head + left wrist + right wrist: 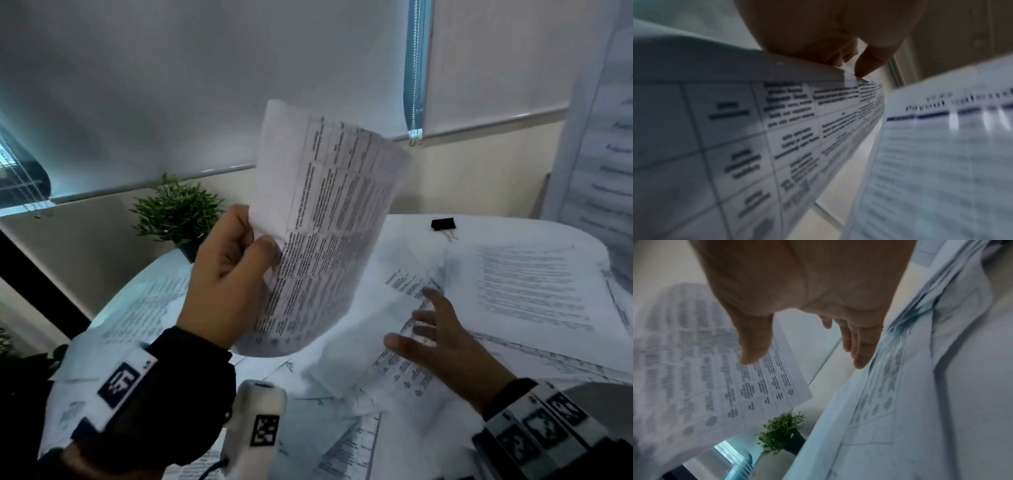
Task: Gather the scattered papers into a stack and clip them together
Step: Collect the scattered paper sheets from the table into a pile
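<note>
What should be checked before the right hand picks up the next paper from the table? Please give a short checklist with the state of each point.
1. Left hand has a firm grip on the held sheets: ok.
2. Right hand free, fingers straight: ok.
3. Loose papers within reach under it: ok.
4. Binder clip on the table, unblocked: ok.
5. Held sheets' edges aligned: cannot tell.
6. All papers gathered: not ok.

We can't read any print on the held sheet (329, 219): text blurs in all three views, and the left hand (229, 270) covers its near edge. The loose papers (527, 291) run off the head view's right and bottom edges. Right hand (442, 339) is motion-smeared, so whether its fingertips (860, 360) touch paper we can't tell.
</note>
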A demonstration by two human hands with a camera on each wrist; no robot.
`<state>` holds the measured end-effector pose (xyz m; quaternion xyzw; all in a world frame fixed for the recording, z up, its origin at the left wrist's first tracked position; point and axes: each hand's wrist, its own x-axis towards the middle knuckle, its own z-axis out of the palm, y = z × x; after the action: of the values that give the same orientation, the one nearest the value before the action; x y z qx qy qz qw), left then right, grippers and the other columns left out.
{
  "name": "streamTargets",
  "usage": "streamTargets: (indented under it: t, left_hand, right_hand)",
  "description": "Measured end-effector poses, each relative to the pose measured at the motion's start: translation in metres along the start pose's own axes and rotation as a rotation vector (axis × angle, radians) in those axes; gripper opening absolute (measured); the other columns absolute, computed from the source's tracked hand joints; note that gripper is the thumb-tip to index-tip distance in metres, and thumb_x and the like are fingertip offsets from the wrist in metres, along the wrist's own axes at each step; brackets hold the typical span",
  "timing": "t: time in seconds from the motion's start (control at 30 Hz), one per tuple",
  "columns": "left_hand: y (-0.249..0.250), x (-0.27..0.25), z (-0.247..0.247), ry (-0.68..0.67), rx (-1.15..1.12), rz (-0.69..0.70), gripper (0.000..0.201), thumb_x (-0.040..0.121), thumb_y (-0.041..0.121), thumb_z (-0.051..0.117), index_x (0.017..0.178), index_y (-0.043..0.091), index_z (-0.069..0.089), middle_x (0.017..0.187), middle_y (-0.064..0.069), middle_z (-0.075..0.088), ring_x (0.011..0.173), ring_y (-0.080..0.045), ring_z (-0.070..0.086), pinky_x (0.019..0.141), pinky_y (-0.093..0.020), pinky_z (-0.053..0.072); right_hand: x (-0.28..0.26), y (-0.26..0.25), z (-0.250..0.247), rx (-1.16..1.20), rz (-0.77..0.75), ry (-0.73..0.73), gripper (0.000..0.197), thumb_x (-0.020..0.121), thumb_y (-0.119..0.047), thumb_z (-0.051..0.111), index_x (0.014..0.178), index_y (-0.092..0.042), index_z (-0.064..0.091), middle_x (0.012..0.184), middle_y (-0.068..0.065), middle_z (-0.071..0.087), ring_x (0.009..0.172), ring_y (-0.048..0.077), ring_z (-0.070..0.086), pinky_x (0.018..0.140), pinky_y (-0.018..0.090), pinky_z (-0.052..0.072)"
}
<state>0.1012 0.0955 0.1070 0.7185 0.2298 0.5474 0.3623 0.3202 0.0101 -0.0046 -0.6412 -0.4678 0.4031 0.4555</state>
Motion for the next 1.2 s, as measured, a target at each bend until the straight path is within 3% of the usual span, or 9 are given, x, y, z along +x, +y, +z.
streamTargets:
  t: [0.13, 0.27, 0.4, 0.53, 0.67, 0.87, 1.0, 1.1, 1.2]
  left_hand:
    - [0.000, 0.001, 0.012, -0.008, -0.301, -0.172, 0.009, 0.073, 0.004, 0.043, 0.074, 0.009, 0.051, 0.061, 0.008, 0.061, 0.057, -0.004, 0.057, 0.054, -0.013, 0.046]
    - [-0.033, -0.008, 0.022, 0.017, -0.317, -0.383, 0.021, 0.073, 0.008, 0.045, 0.068, 0.019, 0.063, 0.072, -0.005, 0.064, 0.067, -0.016, 0.059, 0.061, -0.023, 0.049]
    - [-0.078, -0.018, 0.017, -0.002, 0.142, -0.502, 0.015, 0.086, 0.010, 0.049, 0.085, 0.024, 0.054, 0.080, -0.003, 0.057, 0.067, -0.018, 0.050, 0.066, -0.031, 0.041]
    - [-0.098, -0.038, 0.014, -0.610, 0.823, -0.492, 0.051, 0.080, 0.042, 0.069, 0.124, 0.032, 0.045, 0.126, 0.003, 0.045, 0.109, -0.016, 0.050, 0.093, -0.030, 0.044]
    - [-0.102, -0.059, 0.045, -0.955, 1.077, -0.418, 0.073, 0.067, 0.064, 0.068, 0.129, 0.034, 0.043, 0.135, 0.010, 0.040, 0.122, -0.017, 0.044, 0.099, -0.042, 0.045]
    - [-0.100, -0.056, 0.058, -0.926, 1.305, -0.211, 0.029, 0.088, 0.026, 0.051, 0.116, 0.021, 0.054, 0.119, -0.003, 0.057, 0.105, -0.026, 0.058, 0.077, -0.031, 0.042]
    - [-0.074, -0.042, 0.032, -0.510, 0.950, -0.177, 0.024, 0.083, 0.041, 0.039, 0.095, 0.027, 0.053, 0.087, -0.003, 0.068, 0.081, -0.023, 0.063, 0.067, -0.031, 0.049]
    - [-0.046, -0.035, -0.008, -0.214, 0.539, -0.139, 0.030, 0.080, 0.053, 0.040, 0.086, 0.026, 0.052, 0.073, -0.001, 0.063, 0.062, -0.014, 0.056, 0.058, -0.030, 0.045]
    - [-0.015, -0.027, -0.037, -0.169, 0.225, -0.102, 0.016, 0.080, 0.044, 0.053, 0.083, 0.028, 0.056, 0.076, -0.002, 0.054, 0.072, -0.013, 0.049, 0.065, -0.026, 0.038]
  right_hand:
    - [0.008, -0.006, -0.008, 0.332, -0.157, 0.014, 0.109, 0.037, -0.065, 0.084, 0.131, -0.045, 0.035, 0.131, -0.010, 0.055, 0.122, 0.014, 0.052, 0.093, 0.039, 0.047]
    - [0.006, -0.012, -0.013, 0.595, -0.178, -0.076, 0.062, 0.066, -0.014, 0.081, 0.122, -0.013, 0.054, 0.113, 0.010, 0.070, 0.104, 0.030, 0.066, 0.074, 0.033, 0.057]
    - [0.010, -0.003, -0.034, 0.361, -0.198, 0.202, 0.053, 0.066, -0.021, 0.082, 0.111, -0.006, 0.060, 0.108, 0.011, 0.069, 0.086, 0.026, 0.068, 0.067, 0.024, 0.056]
    - [0.018, 0.005, -0.090, 0.104, -0.142, 0.611, 0.044, 0.080, -0.026, 0.073, 0.118, -0.011, 0.056, 0.110, 0.011, 0.061, 0.098, 0.026, 0.058, 0.088, 0.036, 0.048]
    - [0.026, 0.038, -0.128, 0.142, -0.018, 0.690, 0.094, 0.040, -0.074, 0.077, 0.111, -0.015, 0.056, 0.083, -0.008, 0.071, 0.073, 0.013, 0.070, 0.076, 0.058, 0.054]
    - [0.031, 0.042, -0.117, 0.182, -0.022, 0.653, 0.130, 0.016, -0.085, 0.069, 0.123, -0.015, 0.051, 0.108, 0.009, 0.066, 0.091, 0.029, 0.065, 0.087, 0.062, 0.047]
    - [0.056, 0.090, -0.142, 0.215, -0.054, 0.688, 0.090, 0.069, -0.051, 0.076, 0.142, -0.031, 0.027, 0.124, -0.005, 0.054, 0.102, 0.019, 0.059, 0.099, 0.048, 0.042]
    - [0.082, 0.173, -0.189, 0.137, -0.073, 0.910, 0.096, 0.054, -0.074, 0.069, 0.137, -0.041, 0.036, 0.118, -0.007, 0.062, 0.098, 0.019, 0.066, 0.092, 0.057, 0.048]
    - [0.026, 0.060, -0.127, -0.076, -0.208, 0.946, 0.027, 0.079, -0.031, 0.056, 0.104, -0.039, 0.055, 0.107, -0.002, 0.054, 0.095, 0.014, 0.054, 0.092, 0.033, 0.044]
